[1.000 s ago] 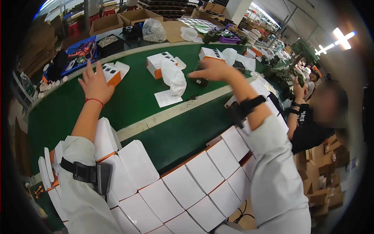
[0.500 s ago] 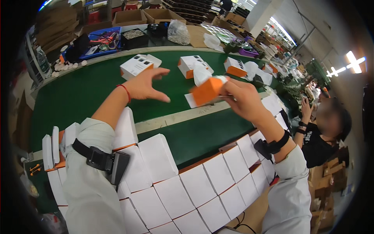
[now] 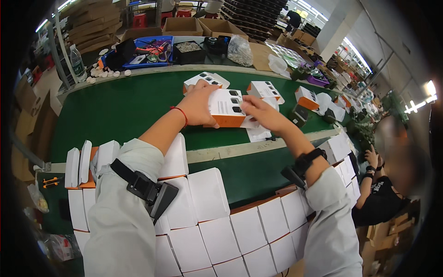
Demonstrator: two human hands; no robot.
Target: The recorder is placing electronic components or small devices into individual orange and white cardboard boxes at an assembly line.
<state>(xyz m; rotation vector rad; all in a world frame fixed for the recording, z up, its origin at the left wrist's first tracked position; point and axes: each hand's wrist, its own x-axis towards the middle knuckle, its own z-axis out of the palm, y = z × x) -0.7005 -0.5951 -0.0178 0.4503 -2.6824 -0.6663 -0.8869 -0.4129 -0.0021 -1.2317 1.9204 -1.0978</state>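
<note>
The printed box (image 3: 222,105) sits at the middle of the green desk (image 3: 115,108). The left hand (image 3: 199,105) is spread partway open around its 9 o'clock end, thumb low, gripping it. The right hand (image 3: 264,112) curls half closed at the 3 o'clock end; whether it pinches the box or only touches it, I cannot tell. A white sheet (image 3: 258,135) lies at about 4 o'clock from the box.

At 6 o'clock, the rows of white boxes (image 3: 217,240) lie side by side with their tops flat, and seem finished. The box in hand appears partway through. Seemingly left are the open-flapped box (image 3: 196,79) at 11 o'clock, another box (image 3: 264,88) at 2, and a third box (image 3: 304,97) near 3.
</note>
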